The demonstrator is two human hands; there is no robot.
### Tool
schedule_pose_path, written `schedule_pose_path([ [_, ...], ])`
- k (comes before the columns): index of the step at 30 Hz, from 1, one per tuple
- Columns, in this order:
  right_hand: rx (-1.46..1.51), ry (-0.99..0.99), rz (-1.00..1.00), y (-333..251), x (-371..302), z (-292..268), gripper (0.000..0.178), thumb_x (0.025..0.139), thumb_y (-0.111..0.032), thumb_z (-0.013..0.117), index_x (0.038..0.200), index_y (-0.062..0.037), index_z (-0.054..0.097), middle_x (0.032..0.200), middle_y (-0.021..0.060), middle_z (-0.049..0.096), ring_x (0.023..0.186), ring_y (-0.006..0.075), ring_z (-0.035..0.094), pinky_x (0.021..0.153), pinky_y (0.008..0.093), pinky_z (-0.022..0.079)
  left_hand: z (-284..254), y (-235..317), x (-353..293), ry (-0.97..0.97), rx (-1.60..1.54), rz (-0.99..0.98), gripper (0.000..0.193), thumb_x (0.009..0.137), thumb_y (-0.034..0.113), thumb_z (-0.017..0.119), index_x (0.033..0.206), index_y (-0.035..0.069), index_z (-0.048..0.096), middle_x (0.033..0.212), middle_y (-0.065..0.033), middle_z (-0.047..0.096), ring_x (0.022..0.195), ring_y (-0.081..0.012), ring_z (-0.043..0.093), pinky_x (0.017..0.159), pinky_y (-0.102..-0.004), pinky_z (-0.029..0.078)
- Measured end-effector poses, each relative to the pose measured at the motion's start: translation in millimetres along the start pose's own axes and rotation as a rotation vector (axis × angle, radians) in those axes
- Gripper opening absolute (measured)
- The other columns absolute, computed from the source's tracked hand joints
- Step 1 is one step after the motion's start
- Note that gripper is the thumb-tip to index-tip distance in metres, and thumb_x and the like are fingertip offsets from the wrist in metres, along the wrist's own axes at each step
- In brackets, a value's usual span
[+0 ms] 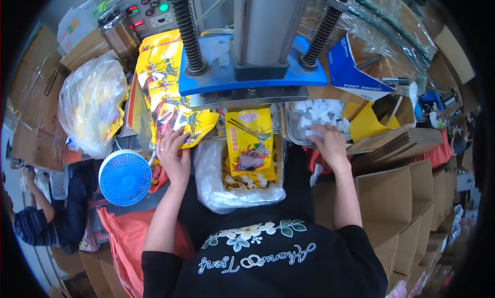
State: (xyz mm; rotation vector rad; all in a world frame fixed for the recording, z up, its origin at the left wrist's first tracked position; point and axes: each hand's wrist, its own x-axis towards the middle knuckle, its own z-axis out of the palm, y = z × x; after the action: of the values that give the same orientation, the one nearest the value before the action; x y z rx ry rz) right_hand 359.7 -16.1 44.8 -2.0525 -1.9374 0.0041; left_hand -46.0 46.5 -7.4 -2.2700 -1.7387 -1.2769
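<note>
A crowded packing station fills the view, with a blue-plated press machine (252, 66) standing at the back of the desk and stacked cardboard boxes (407, 205) off to the right. At far left a clear plastic bag of yellow packets (93, 105) bulges, and below it sits a small blue round fan (125, 177), just left of the left hand (174, 156). That hand lies flat with its fingers (170, 138) spread on the lower edge of a fanned stack of yellow printed pouches (167, 99), pressing rather than gripping. Between the two hands a plastic-lined bin (211, 190) holds one more yellow pouch (251, 143) lying face up. To the right, the right hand (326, 143) reaches into a clear tray of small white sachets (319, 112), its fingers (315, 134) curled down among them; whether they pinch one I cannot tell.
</note>
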Motion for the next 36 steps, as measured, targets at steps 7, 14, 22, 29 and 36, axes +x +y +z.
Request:
schedule_pose_path([
  [7, 0.336, -0.077, -0.019, -15, 9, 9, 0.022, 0.084, -0.008, 0.066, 0.106, -0.0054, 0.065, 0.097, 0.0132, 0.059, 0.093, 0.0352, 0.059, 0.081, 0.0396, 0.047, -3, 11, -8, -0.050, -0.392, -0.148, 0.010, 0.092, 0.008, 0.062, 0.099, 0.000, 0.064, 0.090, -0.0087, 0.067, 0.081, -0.0148, 0.061, 0.072, -0.0287, 0.047],
  [14, 0.331, -0.021, -0.197, -18, 28, 12, 0.021, 0.086, -0.006, 0.064, 0.106, -0.0029, 0.062, 0.100, 0.0144, 0.057, 0.096, 0.0368, 0.059, 0.083, 0.0377, 0.047, -10, 81, -22, -0.328, -0.843, -0.466, 0.019, 0.087, 0.013, 0.069, 0.099, -0.002, 0.069, 0.089, -0.0077, 0.069, 0.081, -0.0124, 0.063, 0.077, -0.0286, 0.048],
  [22, 0.343, 0.070, -0.186, -25, 24, 22, 0.031, 0.086, -0.007, 0.063, 0.116, -0.0034, 0.057, 0.104, 0.0160, 0.060, 0.091, 0.0405, 0.060, 0.076, 0.0430, 0.048, 20, 85, -45, -0.464, -0.943, -0.603, 0.020, 0.087, 0.016, 0.072, 0.089, -0.004, 0.070, 0.079, -0.0031, 0.066, 0.071, -0.0073, 0.058, 0.065, -0.0238, 0.046],
  [29, 0.366, -0.099, -0.192, -11, 22, 21, 0.021, 0.091, -0.006, 0.059, 0.110, -0.0001, 0.063, 0.101, 0.0177, 0.059, 0.093, 0.0355, 0.060, 0.083, 0.0381, 0.046, 26, 80, -55, -0.481, -1.021, -0.617, 0.026, 0.092, 0.019, 0.066, 0.096, -0.006, 0.069, 0.085, -0.0065, 0.070, 0.075, -0.0074, 0.060, 0.069, -0.0252, 0.049],
  [36, 0.354, -0.245, -0.199, -21, 22, 2, 0.018, 0.090, -0.009, 0.060, 0.105, 0.0000, 0.065, 0.101, 0.0160, 0.061, 0.096, 0.0357, 0.060, 0.083, 0.0392, 0.047, 21, 70, -56, -0.555, -1.009, -0.666, 0.026, 0.094, 0.019, 0.065, 0.101, -0.005, 0.070, 0.090, -0.0068, 0.072, 0.080, -0.0063, 0.063, 0.074, -0.0232, 0.051],
])
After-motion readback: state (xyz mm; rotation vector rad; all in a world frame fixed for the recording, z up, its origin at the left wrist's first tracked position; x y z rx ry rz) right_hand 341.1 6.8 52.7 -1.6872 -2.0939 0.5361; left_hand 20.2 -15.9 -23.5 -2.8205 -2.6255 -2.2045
